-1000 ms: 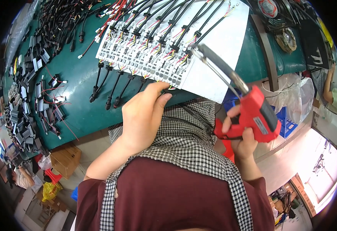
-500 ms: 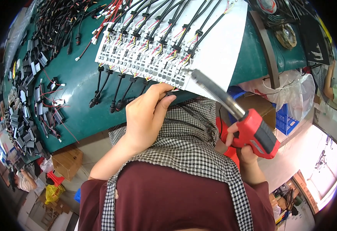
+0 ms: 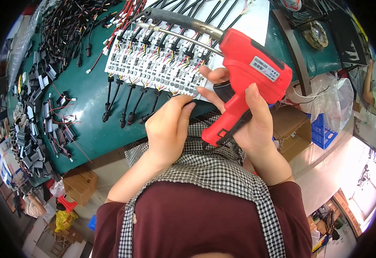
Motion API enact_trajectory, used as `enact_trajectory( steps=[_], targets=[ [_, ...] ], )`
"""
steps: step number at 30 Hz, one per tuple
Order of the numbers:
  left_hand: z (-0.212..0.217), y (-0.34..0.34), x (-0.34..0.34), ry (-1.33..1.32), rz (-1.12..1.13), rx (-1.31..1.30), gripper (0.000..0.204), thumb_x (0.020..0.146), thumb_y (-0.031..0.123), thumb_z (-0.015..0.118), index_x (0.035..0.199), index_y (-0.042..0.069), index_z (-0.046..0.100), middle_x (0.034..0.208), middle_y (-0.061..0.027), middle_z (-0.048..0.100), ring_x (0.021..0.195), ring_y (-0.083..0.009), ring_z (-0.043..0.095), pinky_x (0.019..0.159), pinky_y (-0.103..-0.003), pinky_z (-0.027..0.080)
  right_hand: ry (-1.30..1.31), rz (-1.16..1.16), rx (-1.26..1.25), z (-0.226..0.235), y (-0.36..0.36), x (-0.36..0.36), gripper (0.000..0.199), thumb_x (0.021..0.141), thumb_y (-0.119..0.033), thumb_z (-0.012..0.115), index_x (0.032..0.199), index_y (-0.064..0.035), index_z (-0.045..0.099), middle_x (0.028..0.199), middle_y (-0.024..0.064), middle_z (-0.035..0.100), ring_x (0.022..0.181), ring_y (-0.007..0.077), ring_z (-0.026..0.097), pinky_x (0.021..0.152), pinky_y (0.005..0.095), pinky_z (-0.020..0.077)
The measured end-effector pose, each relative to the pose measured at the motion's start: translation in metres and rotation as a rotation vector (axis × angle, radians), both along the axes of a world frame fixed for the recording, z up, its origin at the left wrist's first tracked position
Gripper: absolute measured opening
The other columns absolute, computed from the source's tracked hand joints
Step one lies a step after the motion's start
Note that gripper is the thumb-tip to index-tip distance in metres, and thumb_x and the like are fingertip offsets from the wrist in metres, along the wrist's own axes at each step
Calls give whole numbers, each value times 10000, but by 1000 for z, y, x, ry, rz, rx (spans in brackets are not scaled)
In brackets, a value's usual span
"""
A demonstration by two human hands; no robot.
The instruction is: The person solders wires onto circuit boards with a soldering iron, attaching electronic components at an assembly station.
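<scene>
My right hand (image 3: pixel 258 129) grips a red soldering gun (image 3: pixel 256 64), fingers loosely around its handle and near the black trigger. Its long metal barrel crosses over the far part of a white panel of circuit boards (image 3: pixel 149 71), the tip pointing to the far left. At the panel's near edge, my left hand (image 3: pixel 167 129) is closed in a pinch on a thin black cable (image 3: pixel 189 103), most of which the fingers cover. Black cables with coloured wire ends run from the panel's far side, and several short black cables (image 3: pixel 127 105) hang from its near edge.
The panel lies on a white sheet (image 3: pixel 256 21) over a green table (image 3: pixel 89 142). Black cables (image 3: pixel 67 26) and grey clip-like parts (image 3: pixel 29 142) are heaped at left. A dark curved bar (image 3: pixel 293 51), a cardboard box (image 3: pixel 293 129) and a blue crate (image 3: pixel 323 133) are at right.
My right hand has raised the soldering gun up and to the left, so its barrel now passes over the panel. My left hand has stayed near the panel's near edge, still pinching.
</scene>
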State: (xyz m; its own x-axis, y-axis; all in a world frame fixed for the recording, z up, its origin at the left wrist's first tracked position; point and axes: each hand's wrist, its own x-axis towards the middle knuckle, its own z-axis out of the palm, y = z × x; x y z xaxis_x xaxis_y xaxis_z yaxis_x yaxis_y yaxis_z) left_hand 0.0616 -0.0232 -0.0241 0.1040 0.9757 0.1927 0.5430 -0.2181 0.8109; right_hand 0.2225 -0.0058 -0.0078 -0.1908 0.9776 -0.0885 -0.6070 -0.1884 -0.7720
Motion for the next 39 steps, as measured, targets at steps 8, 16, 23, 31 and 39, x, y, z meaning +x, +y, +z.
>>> enact_trajectory(
  steps=[8,16,23,31,39],
  targets=[
    [2,8,-13,261,-172,278,246,705,-42,652,940,13,600,692,-64,577,559,-188,570,495,-287,457,78,-184,-172,6,-17,-1,506,897,-340,536,1227,32,449,1146,152,551,1032,186,542,861,327,455],
    [6,9,-22,359,-221,326,235,681,-57,678,905,5,638,710,-80,614,551,-182,572,492,-263,452,-818,132,152,7,-105,88,718,797,-488,617,1215,74,453,833,96,657,714,208,637,647,282,472],
    [5,8,-20,524,-281,456,329,638,11,612,966,0,629,747,-53,554,564,-125,524,471,-232,449,-813,52,248,-16,-122,92,783,715,-393,742,1217,123,432,816,91,648,734,223,649,691,289,493],
    [5,7,-19,531,-261,452,321,639,9,613,960,-6,629,745,-57,554,566,-123,526,477,-225,452,-865,64,346,-24,-118,92,808,654,-413,786,1189,111,480,864,130,639,746,220,646,677,278,490],
    [6,9,-20,519,-294,459,331,637,7,615,968,-12,623,751,-59,550,568,-127,518,476,-228,450,-1013,43,436,-21,-113,85,747,666,-401,768,1166,87,506,883,152,641,745,255,648,668,299,500]
  ],
)
